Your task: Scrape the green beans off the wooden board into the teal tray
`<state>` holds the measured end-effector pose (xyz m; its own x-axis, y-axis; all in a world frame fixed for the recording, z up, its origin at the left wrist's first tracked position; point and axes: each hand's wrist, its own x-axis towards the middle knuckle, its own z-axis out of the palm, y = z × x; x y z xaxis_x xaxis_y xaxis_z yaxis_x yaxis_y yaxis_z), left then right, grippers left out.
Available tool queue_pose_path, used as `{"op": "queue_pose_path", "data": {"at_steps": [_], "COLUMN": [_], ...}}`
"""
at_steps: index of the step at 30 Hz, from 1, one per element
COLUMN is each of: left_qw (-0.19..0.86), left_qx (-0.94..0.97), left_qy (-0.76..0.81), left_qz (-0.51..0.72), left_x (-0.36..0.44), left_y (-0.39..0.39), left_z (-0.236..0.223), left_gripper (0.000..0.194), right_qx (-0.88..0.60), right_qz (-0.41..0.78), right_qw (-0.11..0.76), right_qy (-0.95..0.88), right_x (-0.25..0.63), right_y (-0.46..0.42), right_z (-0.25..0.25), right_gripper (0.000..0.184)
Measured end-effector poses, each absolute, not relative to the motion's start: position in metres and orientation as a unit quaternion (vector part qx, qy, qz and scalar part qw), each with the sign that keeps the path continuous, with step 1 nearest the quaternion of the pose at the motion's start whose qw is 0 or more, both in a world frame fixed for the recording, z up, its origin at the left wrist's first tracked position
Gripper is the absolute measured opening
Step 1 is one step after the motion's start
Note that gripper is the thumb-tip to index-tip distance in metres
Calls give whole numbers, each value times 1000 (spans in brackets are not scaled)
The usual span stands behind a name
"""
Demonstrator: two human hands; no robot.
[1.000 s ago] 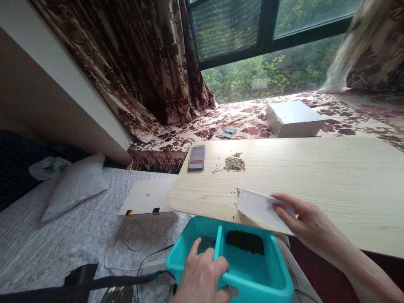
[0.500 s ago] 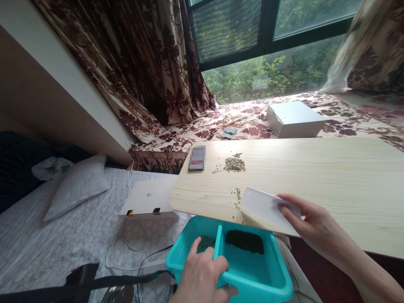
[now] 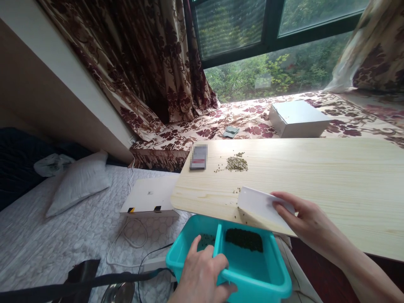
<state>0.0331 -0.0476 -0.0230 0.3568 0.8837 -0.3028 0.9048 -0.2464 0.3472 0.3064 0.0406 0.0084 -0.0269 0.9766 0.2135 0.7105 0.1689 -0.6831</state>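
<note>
One tub [image 3: 255, 281], turquoise, two compartments, directly under the left hand [image 3: 202, 269], which grips the near rim where the divider [image 3: 218, 235] meets it, one finger extended over the left compartment. Left compartment, just beyond that finger: a thin scatter of small dark grains, partly hidden by the hand. Right compartment, beyond the hand and to its right: a dense dark heap [image 3: 244, 240] against the far wall, floor bare nearer the hand. One scraper [image 3: 257, 202], white, flat, pinched between thumb and fingers of the right hand [image 3: 311, 216], its free end tilted on the board [image 3: 341, 172]. Loose grains by that end, left of the right hand; one larger pile [image 3: 237, 163] farther beyond. Two white boxes, contents not visible: one [image 3: 296, 120] well beyond the right hand, one [image 3: 150, 193] beyond the left hand, leftward.
</note>
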Motion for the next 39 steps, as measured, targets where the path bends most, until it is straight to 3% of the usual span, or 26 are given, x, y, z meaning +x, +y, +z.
{"op": "queue_pose_path", "data": {"at_steps": [23,39], "left_qw": [235,228], "left_qx": [784,782], "left_qy": [574,581], "left_qz": [-26,-9], "left_x": [37,24], "left_y": [-44,-44], "left_z": [-13,-36], "left_gripper": [27,30], "right_qx": [-608,-584], "right_qz": [221,232], "right_qw": [325,354], "right_qy": [-690,-693], "right_x": [324,303], "right_y": [20,29], "right_z": [9,1], "right_gripper": [30,34]}}
